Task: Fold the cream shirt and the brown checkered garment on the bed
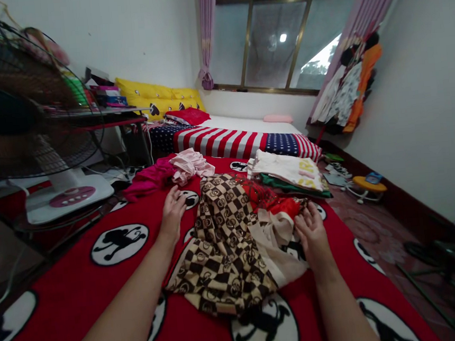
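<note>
A brown-and-cream checkered garment [227, 234] lies spread and wrinkled on the red blanket with round monkey prints [209, 331]. Its cream inner side [276, 246] shows along the right. Red sheer cloth [267, 196] with dark patterning lies beside and partly beneath it. To the left of the garment, my left hand [173, 213] hovers with fingers apart, holding nothing. My right hand [311, 229] is at the right edge of the red and cream cloth. Its fingers are bent but apart, and the fingertips seem to touch the red cloth's edge.
A folded white-and-green clothes stack [287, 171] sits beyond at right. Magenta cloth [154, 177] and pale pink cloth [191, 164] lie bunched at left. A standing fan [68, 192] is at far left. Behind is a bed with a stars-and-stripes cover [225, 143]; a yellow-topped stool [369, 183] stands right.
</note>
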`<state>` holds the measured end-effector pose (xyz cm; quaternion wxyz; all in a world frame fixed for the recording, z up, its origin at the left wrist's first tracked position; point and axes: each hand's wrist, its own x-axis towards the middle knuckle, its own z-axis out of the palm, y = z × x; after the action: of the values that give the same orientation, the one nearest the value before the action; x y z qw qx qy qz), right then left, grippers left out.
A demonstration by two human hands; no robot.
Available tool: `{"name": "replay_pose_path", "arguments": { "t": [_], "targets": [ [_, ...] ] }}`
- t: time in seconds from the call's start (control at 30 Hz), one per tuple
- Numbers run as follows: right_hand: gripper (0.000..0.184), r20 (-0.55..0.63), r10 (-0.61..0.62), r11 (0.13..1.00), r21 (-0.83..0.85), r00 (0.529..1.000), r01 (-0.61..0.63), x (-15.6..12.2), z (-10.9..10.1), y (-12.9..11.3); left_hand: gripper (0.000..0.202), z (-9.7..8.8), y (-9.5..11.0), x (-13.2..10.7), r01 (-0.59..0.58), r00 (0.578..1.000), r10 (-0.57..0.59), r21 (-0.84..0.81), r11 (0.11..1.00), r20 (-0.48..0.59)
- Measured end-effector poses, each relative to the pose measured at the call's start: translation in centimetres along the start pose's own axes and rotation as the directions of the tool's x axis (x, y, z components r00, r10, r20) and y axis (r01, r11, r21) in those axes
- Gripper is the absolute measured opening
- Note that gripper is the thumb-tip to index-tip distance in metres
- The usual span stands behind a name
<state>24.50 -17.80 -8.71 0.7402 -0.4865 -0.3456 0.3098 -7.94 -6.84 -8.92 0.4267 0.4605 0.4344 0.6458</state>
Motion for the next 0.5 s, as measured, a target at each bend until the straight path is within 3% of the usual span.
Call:
{"name": "replay_pose_path", "arguments": {
  "t": [0.1, 0.27, 0.37, 0.43, 0.5],
  "targets": [
    [0.074, -0.007, -0.107, 0.984, -0.146, 0.994, 0.104, -0.3, 0.3, 0.5, 0.058, 0.4, -1.9, -0.1, 0.013, 1.0, -0.015, 0.15, 0.989, 0.013],
    [0.036, 0.097, -0.194, 0.881, -0.421, 0.976, 0.217, -1.5, 0.9, -0.1, 0.065, 1.2, -3.0, -0.8, -0.089, 0.979, 0.03, 0.287, 0.954, 0.204],
    [0.032, 0.317, -0.05, 0.797, -0.559, 0.947, 0.229, -2.2, 1.2, -0.8, 0.061, 1.2, -3.1, -1.3, -0.213, 0.95, 0.07, 0.465, 0.859, 0.305],
    [0.036, 0.425, 0.081, 0.661, -0.7, 0.902, 0.27, -2.6, 1.4, -1.2, 0.057, 1.0, -3.1, -1.5, -0.299, 0.933, 0.111, 0.565, 0.769, 0.343],
    [0.042, 0.458, 0.173, 0.495, -0.806, 0.872, 0.325, -2.8, 1.4, -1.2, 0.055, 0.9, -3.1, -1.5, -0.346, 0.922, 0.135, 0.616, 0.707, 0.362]
  ]
}}
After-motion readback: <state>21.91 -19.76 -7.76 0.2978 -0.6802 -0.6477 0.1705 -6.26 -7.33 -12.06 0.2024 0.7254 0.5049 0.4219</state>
